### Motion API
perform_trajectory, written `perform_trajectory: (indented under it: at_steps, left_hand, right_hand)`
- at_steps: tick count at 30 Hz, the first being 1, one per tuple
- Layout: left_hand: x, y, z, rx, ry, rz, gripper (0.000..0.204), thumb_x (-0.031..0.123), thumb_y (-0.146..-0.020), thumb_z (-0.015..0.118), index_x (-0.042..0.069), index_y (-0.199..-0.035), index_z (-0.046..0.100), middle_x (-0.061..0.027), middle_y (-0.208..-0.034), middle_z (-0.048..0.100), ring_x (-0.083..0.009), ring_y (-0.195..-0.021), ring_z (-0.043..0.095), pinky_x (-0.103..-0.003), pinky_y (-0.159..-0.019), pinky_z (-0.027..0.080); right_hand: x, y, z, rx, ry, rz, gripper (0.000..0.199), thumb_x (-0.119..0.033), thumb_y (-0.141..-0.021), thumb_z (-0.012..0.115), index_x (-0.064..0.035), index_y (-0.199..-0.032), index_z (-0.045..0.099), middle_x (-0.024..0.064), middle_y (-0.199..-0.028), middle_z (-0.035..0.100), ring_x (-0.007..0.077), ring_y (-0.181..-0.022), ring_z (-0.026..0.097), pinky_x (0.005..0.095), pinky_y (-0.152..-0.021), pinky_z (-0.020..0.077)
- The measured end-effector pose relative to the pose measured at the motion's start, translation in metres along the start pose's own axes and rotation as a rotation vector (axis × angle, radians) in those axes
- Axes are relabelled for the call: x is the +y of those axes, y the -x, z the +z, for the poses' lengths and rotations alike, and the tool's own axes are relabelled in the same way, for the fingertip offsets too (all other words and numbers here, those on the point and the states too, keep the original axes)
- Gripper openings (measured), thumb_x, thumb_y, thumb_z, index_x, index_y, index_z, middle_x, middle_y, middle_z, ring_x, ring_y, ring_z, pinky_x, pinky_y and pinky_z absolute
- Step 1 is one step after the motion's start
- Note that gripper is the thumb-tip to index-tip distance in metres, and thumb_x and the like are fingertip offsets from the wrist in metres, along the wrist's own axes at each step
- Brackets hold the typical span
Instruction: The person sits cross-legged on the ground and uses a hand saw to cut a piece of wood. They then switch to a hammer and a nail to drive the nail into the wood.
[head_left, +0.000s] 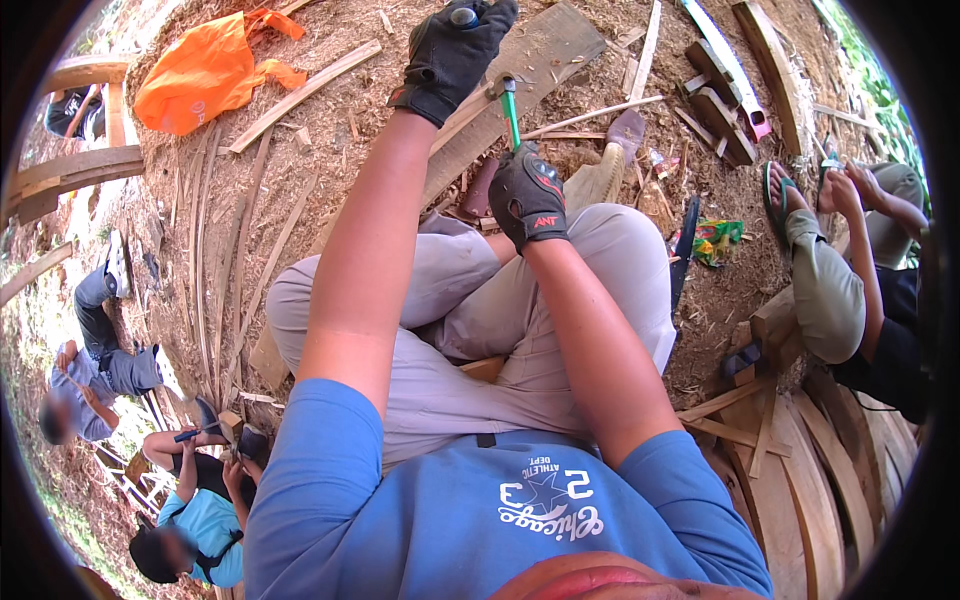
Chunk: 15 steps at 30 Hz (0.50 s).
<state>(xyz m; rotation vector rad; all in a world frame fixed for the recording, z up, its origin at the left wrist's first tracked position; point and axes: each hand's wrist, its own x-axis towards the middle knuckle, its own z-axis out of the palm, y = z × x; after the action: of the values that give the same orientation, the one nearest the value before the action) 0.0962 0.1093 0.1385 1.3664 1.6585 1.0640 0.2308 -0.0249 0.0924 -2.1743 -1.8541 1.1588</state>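
Note:
My left hand (452, 62), in a black fingerless glove, is closed around an upright tool whose round, dark handle end (463, 17) shows above the fist; its lower part is hidden. In a matching glove, my right hand (527, 195) grips a hammer (511, 118) by its green handle. The metal hammer head lies over a wide wooden plank (560, 45), to the right of and below my left fist. A narrower strip of wood (462, 118) runs along the plank beneath my left wrist.
Wood shavings and long thin strips (222, 240) cover the ground at left, near an orange bag (200, 75). A handsaw (722, 55) rests on wooden blocks (722, 120) at upper right. A co-worker (850, 260) sits at right above curved boards (800, 470); other people sit at left.

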Motion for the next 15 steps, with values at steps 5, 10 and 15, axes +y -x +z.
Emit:
perform_trajectory:
  at_steps: [5,10,15]
  left_hand:
    - [0.015,-0.005,0.004,-0.011,-0.259,-0.091,0.043,0.048,-0.101,0.063,0.011,-0.079,0.066,-0.0146,-0.071,0.068,-0.0315,-0.067,0.068,-0.046,-0.065,0.052]
    - [-0.009,-0.013,0.007,0.086,-0.261,0.055,0.041,0.044,-0.101,0.067,0.011,-0.077,0.065,-0.0085,-0.062,0.063,-0.0228,-0.058,0.062,-0.041,-0.058,0.050]
    - [0.005,-0.008,0.004,0.044,-0.181,-0.046,0.040,0.042,-0.101,0.067,0.011,-0.076,0.064,-0.0076,-0.060,0.061,-0.0208,-0.057,0.060,-0.041,-0.057,0.049]
  right_hand:
    - [0.003,0.000,0.001,0.027,0.007,-0.012,0.031,-0.026,-0.101,0.054,0.0015,-0.114,0.059,0.0287,-0.098,0.074,0.0490,-0.096,0.072,0.0565,-0.082,0.0567]
    - [-0.002,0.001,-0.002,-0.001,-0.002,0.011,0.032,-0.027,-0.101,0.055,0.0017,-0.114,0.059,0.0288,-0.098,0.074,0.0489,-0.096,0.072,0.0564,-0.082,0.0568]
    - [-0.004,0.002,-0.007,-0.015,-0.005,0.033,0.032,-0.026,-0.100,0.056,0.0020,-0.114,0.060,0.0287,-0.098,0.074,0.0488,-0.097,0.072,0.0560,-0.083,0.0571]
